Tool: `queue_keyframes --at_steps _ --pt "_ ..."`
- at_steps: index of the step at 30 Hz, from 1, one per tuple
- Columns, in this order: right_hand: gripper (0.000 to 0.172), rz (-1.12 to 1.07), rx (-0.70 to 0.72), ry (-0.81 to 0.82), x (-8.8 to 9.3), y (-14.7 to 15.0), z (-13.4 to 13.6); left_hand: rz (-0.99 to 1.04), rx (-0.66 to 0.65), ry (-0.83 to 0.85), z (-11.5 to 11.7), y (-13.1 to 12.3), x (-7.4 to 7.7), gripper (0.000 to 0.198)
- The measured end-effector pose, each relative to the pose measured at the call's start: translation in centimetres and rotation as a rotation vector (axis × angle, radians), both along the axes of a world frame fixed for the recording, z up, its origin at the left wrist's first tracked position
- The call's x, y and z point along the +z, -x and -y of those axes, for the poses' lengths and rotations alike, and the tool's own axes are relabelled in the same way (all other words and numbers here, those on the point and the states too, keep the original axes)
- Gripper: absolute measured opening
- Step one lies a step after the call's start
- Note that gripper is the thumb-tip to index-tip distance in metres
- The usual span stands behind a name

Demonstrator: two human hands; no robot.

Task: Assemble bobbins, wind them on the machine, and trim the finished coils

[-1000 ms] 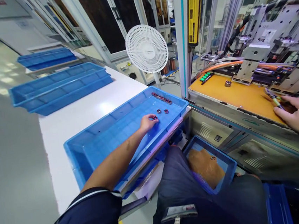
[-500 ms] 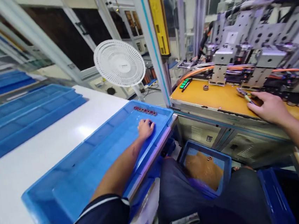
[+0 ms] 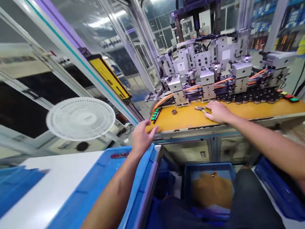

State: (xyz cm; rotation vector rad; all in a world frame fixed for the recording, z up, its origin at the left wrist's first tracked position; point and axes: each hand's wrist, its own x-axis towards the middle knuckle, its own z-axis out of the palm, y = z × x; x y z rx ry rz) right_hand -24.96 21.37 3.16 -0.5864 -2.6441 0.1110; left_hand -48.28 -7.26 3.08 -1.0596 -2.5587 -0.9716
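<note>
My left hand (image 3: 141, 138) is raised over the far end of the long blue tray (image 3: 87, 185), thumb and fingers apart, with nothing visible in it. Behind it, at the far end of that tray, lies a row of small red-and-metal parts (image 3: 119, 156). On the orange machine table, my right hand (image 3: 219, 112) is closed around the handles of a pair of pliers (image 3: 201, 109), whose jaws point left. A small round metal part (image 3: 174, 111) sits on the table left of the pliers. Black round parts (image 3: 248, 97) stand in rows to the right.
A machine with several metal heads (image 3: 207, 84) stands at the back of the orange table (image 3: 238, 112). Green buttons (image 3: 155, 115) are at its left end. A white fan (image 3: 80, 118) stands at left. Below is a blue bin (image 3: 184, 183) with brown material inside.
My left hand has lifted out of the blue tray toward the machine table, and its fingers have opened. The view has swung right. My right hand still holds the pliers.
</note>
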Motion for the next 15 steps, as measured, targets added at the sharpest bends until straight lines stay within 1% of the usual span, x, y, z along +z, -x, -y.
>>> queue_keyframes --at_steps 1,2,3,4,5,6,7,9,10,12,15 --pt "0.037 0.008 0.001 -0.008 0.0 0.1 0.0 0.057 -0.043 -0.013 -3.0 -0.3 0.7 0.053" --pt "0.037 0.013 0.005 -0.015 0.0 0.1 -0.1 0.117 -0.061 -0.025 -5.9 -0.6 1.3 0.065" --pt "0.037 0.014 0.014 -0.022 0.1 0.0 -0.2 0.178 -0.057 -0.038 -8.3 -1.0 1.6 0.077" --pt "0.037 0.013 0.027 -0.029 0.1 -0.1 -0.3 0.234 -0.042 -0.056 -10.4 -1.4 1.9 0.084" --pt "0.037 0.008 0.043 -0.035 0.2 -0.2 -0.3 0.281 -0.03 -0.08 -11.9 -1.8 2.1 0.086" --pt "0.036 0.0 0.059 -0.039 0.3 -0.4 -0.4 0.323 -0.02 -0.108 -13.0 -2.2 2.3 0.084" --pt "0.036 -0.009 0.076 -0.041 0.3 -0.5 -0.5 0.359 -0.019 -0.137 -13.5 -2.5 2.4 0.078" --pt "0.04 -0.037 0.099 -0.039 0.3 -0.5 -0.8 0.41 -0.035 -0.208 -13.4 -3.1 2.7 0.06" --pt "0.042 -0.049 0.112 -0.035 0.3 -0.5 -1.1 0.424 -0.048 -0.249 -12.8 -3.5 2.7 0.055" --pt "0.047 -0.07 0.148 -0.023 0.1 -0.3 -1.7 0.448 -0.089 -0.341 -10.8 -4.7 2.7 0.062" --pt "0.051 -0.085 0.206 -0.006 -0.4 0.1 -2.7 0.501 -0.173 -0.473 -6.1 -7.9 1.9 0.069"
